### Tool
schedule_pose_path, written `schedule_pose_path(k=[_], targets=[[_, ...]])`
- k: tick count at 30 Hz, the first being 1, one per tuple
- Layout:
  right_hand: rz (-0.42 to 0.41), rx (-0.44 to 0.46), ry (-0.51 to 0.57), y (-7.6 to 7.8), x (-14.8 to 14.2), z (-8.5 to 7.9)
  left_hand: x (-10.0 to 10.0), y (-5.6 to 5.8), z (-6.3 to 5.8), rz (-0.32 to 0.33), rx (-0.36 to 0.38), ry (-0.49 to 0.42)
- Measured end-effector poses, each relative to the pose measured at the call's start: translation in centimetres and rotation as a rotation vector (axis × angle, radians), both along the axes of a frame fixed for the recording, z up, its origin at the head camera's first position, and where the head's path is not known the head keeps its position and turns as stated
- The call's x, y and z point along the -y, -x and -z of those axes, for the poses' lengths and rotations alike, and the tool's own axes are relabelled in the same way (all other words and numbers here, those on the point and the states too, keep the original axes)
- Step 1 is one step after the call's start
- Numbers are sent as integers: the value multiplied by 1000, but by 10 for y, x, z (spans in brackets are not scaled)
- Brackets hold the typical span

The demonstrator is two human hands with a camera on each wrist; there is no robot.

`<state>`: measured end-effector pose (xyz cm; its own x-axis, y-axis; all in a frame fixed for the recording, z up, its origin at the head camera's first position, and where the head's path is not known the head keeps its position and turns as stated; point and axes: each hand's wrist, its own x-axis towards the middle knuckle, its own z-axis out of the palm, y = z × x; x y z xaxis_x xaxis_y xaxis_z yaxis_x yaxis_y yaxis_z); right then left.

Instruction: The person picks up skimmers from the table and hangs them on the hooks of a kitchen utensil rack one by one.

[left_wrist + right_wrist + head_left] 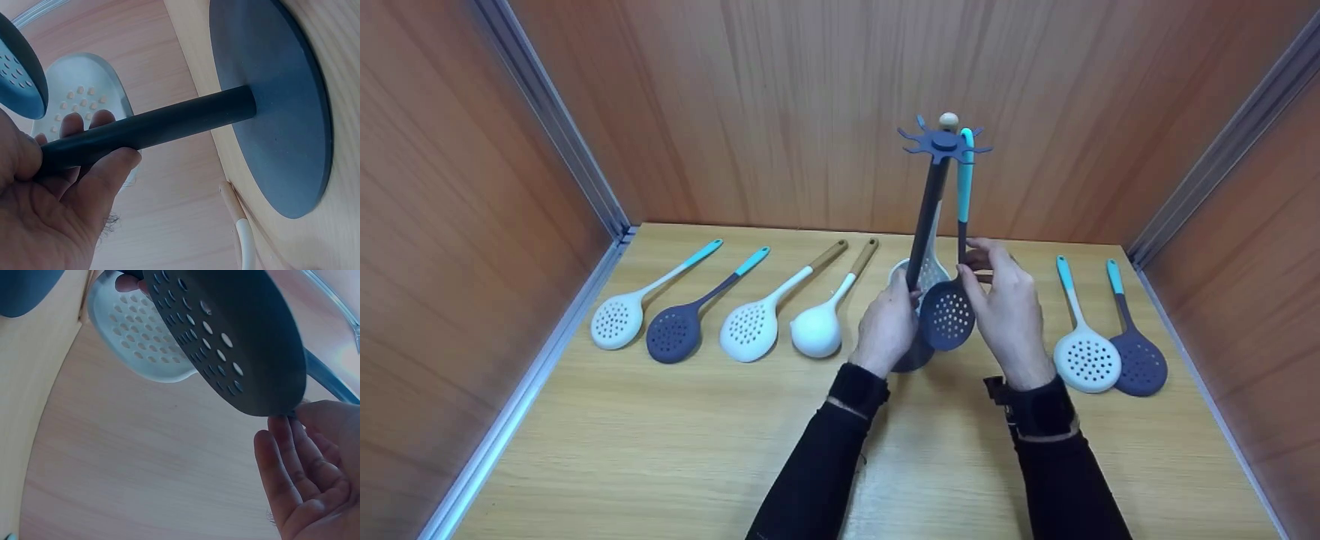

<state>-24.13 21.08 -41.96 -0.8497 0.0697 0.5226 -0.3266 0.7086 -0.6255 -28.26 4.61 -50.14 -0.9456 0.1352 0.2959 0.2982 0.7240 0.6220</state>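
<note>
On a pale wooden table (660, 450) walled by wood panels, a person's left hand (887, 322) wraps its fingers (90, 121) around the dark pole (152, 132) of an upright utensil stand (934, 225), whose round base (275, 101) sits flat on the tabletop. The right hand (1009, 315) is at the dark handle of a dark perforated skimmer (947, 316) that hangs by its turquoise grip from the stand's spoked top; the wrist view shows its fingers (295, 467) nearly straight, their tips touching the skimmer head's edge. A white perforated skimmer (140, 332) hangs just behind it. Left of the stand lie four utensils in a row: a white skimmer (619, 319), a dark skimmer (673, 332), a white wooden-handled skimmer (750, 328) and a white ladle (816, 330). To the right lie a white slotted spoon (1086, 361) and a dark slotted spoon (1140, 364), side by side
</note>
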Motion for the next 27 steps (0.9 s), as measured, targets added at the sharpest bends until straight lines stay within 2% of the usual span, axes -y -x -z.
schedule_pose_path(k=[13,19,23,27], targets=[[15,-16,-33,5,-13,2,-1,-1,0,-1,5,-3],[93,6,-73,9,-30,3,-1,-1,0,3,-10,1],[155,30,-110,12,-39,6,-1,-1,-1,2,9,-2],[183,45,-127,16,-48,9,-1,0,-1,-4,30,-8]])
